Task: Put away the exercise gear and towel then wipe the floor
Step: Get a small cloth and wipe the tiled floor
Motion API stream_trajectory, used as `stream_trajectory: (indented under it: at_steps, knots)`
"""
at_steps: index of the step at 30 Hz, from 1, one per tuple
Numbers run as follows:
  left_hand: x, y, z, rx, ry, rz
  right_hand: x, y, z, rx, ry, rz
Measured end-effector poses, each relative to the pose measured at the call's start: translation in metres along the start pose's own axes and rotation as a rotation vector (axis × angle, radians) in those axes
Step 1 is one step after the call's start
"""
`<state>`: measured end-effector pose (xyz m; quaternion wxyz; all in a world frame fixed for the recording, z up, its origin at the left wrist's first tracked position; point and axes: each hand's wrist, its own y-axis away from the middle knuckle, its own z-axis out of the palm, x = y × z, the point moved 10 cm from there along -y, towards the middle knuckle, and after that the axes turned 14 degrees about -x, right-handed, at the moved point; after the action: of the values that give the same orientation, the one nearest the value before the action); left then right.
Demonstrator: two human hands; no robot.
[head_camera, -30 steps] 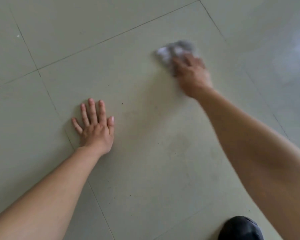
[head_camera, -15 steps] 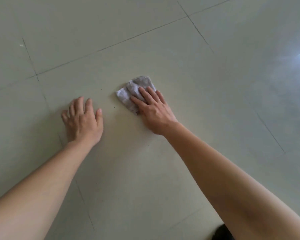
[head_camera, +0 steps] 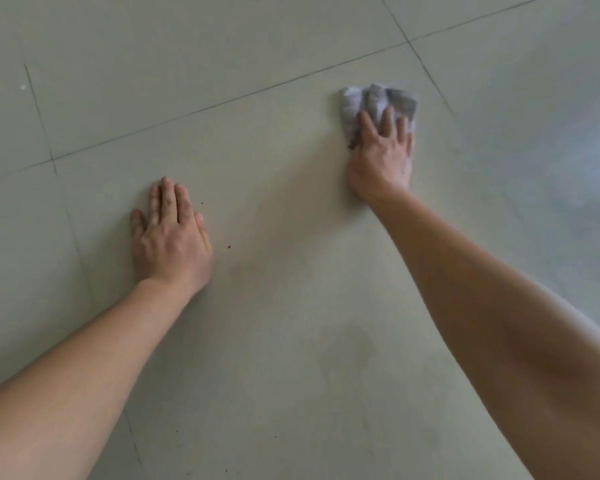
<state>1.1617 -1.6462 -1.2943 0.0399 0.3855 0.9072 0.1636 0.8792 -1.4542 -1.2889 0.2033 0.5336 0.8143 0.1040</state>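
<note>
A crumpled grey-white cloth [head_camera: 371, 100] lies on the pale tiled floor [head_camera: 291, 306] at the upper right. My right hand [head_camera: 381, 157] presses flat on the cloth's near part, fingers spread over it. My left hand [head_camera: 170, 237] rests palm down on the floor at the left, fingers together, holding nothing. No exercise gear or towel is in view.
Dark grout lines [head_camera: 222, 98] cross the floor behind both hands. A few small dark specks [head_camera: 228, 246] lie just right of my left hand. A faint dull smear [head_camera: 354, 344] shows on the tile nearer to me. Bright glare covers the tiles at the far right.
My right hand slid the cloth from close beside my left hand out to the right and farther away. My left hand stayed planted on the floor.
</note>
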Motion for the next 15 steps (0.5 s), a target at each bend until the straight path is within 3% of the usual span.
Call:
stream_trajectory:
  at_steps: [4, 8, 10, 13, 15]
  knots:
    - [0.001, 0.003, -0.001, 0.021, 0.012, 0.008, -0.171, 0.049, 0.062, -0.189, 0.205, -0.589]
    - [-0.001, 0.002, 0.000, 0.014, 0.027, 0.008, -0.169, 0.033, 0.051, -0.257, 0.271, -0.847]
    - [-0.002, 0.002, 0.001, 0.013, 0.038, 0.006, -0.114, -0.016, 0.015, -0.154, 0.220, -0.711]
    - [-0.002, 0.001, 0.001, 0.002, 0.028, 0.002, 0.013, -0.095, -0.052, -0.004, 0.076, -0.188]
    - [-0.002, 0.000, 0.002, -0.005, 0.026, 0.006, 0.075, -0.115, -0.075, -0.010, -0.041, 0.101]
